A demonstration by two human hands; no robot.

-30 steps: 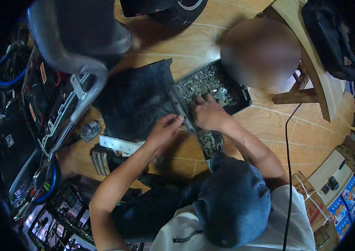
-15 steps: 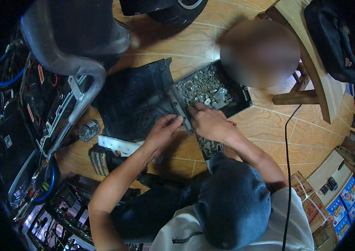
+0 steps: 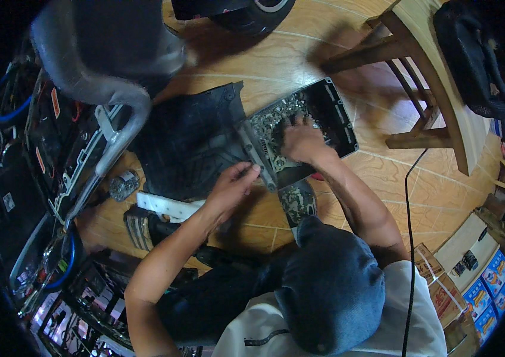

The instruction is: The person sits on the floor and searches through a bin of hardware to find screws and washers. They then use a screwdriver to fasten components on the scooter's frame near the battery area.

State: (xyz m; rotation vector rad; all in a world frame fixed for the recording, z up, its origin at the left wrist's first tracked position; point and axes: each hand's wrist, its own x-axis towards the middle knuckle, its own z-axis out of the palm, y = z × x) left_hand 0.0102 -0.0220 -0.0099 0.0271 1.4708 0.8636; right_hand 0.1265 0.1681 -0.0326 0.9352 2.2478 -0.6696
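Observation:
A large black plastic panel lies tilted in front of me, with a greyish strip along its right edge. My left hand is closed on the lower end of that edge, thumb and finger pinched together. Just right of the panel stands a black rectangular box holding many small metal screws and fasteners. Inside it, my right hand reaches palm down with its fingers apart among the fasteners. Whether the fingertips touch any single piece cannot be seen.
A clear jar of small parts and a white strip lie to the left. Vehicle frame parts crowd the left side. A wooden chair stands at far right, a black cable hangs nearer, and cartons sit lower right.
My right hand has moved from the panel's edge up and right into the box of fasteners, its fingers spreading. My left hand stays on the panel.

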